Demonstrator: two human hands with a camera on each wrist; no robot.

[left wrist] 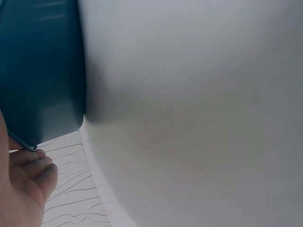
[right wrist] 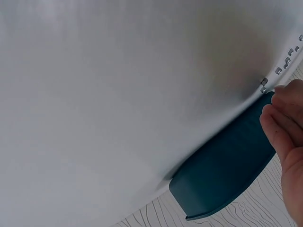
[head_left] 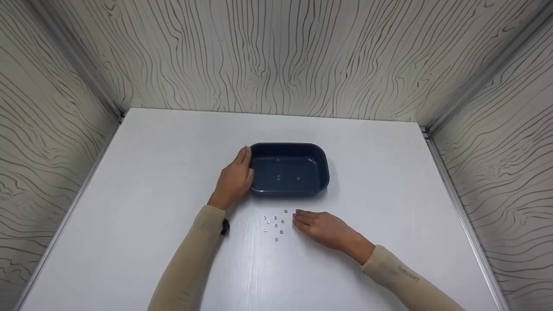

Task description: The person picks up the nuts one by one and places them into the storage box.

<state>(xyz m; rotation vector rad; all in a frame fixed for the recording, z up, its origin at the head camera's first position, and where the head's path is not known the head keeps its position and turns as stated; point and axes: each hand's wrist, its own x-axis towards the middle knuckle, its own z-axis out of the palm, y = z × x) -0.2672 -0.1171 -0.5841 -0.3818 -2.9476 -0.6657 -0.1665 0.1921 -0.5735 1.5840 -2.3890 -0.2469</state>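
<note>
A dark blue rectangular tub with rounded corners stands on the white table, several small metal nuts lying on its floor. My left hand holds the tub's left side; in the left wrist view, curled fingers meet the rim at a corner. More small nuts lie scattered on the table in front of the tub. Just right of them is my right hand, low over the table, fingers together and pointing left. No nut shows between its fingers in the right wrist view.
The white tabletop is bounded behind by a wood-grain patterned panel, with similar panels on both sides. Metal rails run along the side edges. A black band shows at the left sleeve.
</note>
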